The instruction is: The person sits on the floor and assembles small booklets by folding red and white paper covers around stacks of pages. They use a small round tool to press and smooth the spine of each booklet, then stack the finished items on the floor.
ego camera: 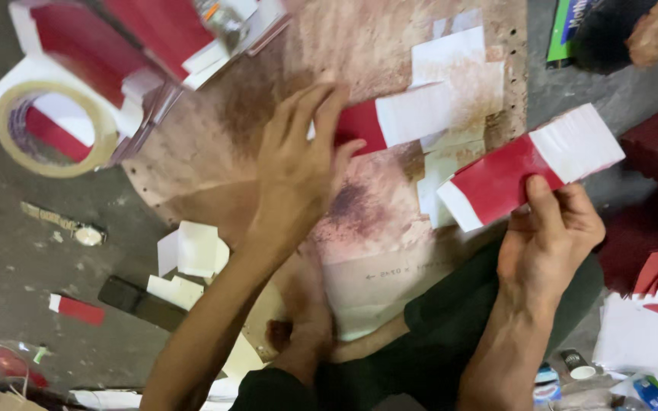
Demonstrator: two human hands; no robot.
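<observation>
Pressing flat with the spread-open left hand (298, 164) on the red-and-white paper strip (397, 118) at frame centre on the stained board (344, 46), while pinching a 2nd red-and-white strip (531, 164) in the closed right hand (550, 228) at right, lifted clear.

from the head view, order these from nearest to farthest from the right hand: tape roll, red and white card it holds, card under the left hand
1. Red and white card, held in the right hand itself.
2. Card under the left hand, toward the middle, on the brown board.
3. Tape roll, far left on the floor.
</observation>
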